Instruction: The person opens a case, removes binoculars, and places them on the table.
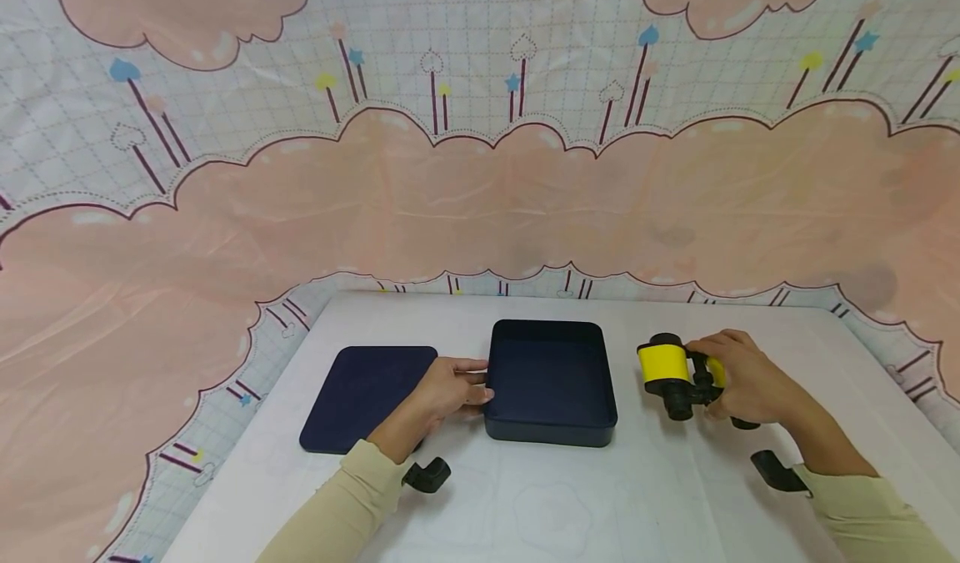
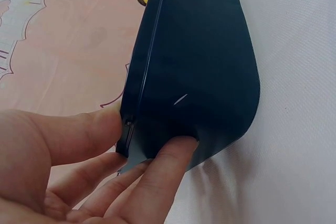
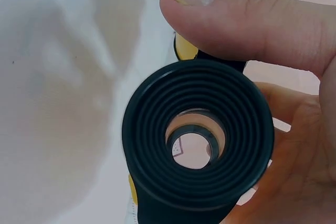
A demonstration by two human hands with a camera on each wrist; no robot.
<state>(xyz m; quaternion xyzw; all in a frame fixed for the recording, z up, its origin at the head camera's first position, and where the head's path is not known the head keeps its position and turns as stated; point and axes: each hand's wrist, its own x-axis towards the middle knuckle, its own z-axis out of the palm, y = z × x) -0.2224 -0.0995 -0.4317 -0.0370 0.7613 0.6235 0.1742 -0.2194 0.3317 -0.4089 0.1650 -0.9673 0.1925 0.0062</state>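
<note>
A dark navy, open-topped square box stands on the white table, its inside bare. At its left side my left hand pinches the wall; the left wrist view shows the fingers against the dark side and the rim. My right hand grips a pair of yellow and black binoculars to the right of the box, above the table. Close up in the right wrist view is one ribbed black eyepiece, with the thumb lying across behind it.
A flat navy lid lies on the table left of the box, partly under my left forearm. Black wrist-camera mounts stick out by both sleeves. Behind the white table hangs a pink cloud-patterned cloth.
</note>
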